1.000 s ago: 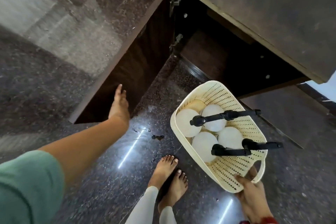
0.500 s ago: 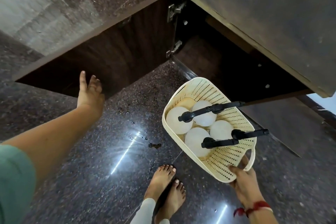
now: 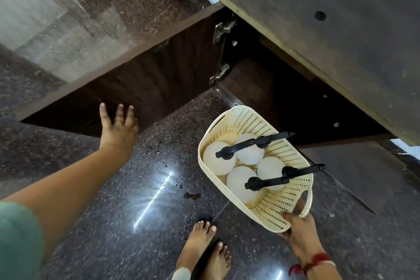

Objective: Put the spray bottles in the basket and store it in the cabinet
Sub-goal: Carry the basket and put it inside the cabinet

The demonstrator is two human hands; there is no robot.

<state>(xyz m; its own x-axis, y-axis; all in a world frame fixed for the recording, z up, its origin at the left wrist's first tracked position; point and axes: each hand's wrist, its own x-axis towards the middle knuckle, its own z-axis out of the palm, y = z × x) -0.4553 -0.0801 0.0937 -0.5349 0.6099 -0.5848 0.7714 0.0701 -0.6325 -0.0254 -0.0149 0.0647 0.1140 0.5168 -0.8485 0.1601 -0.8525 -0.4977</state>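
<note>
A cream perforated basket (image 3: 276,208) hangs above the floor in front of the open cabinet (image 3: 284,100). My right hand (image 3: 300,233) is shut on its near handle. Several white spray bottles (image 3: 218,162) with black trigger heads stand upright inside it, nozzles pointing right. My left hand (image 3: 118,130) is stretched out to the left with fingers spread and holds nothing. It lies over the lower edge of the dark cabinet door (image 3: 147,82); whether it touches the door I cannot tell.
The door stands swung wide to the left on two metal hinges (image 3: 221,29). A dark worn countertop (image 3: 341,29) overhangs the cabinet at upper right. My bare feet (image 3: 204,250) stand on the glossy speckled floor, which has small wet spots (image 3: 191,195).
The cabinet door has swung further open to the left, and my left hand followed it with fingers now spread. The basket has stayed in my right hand, shifted slightly left.
</note>
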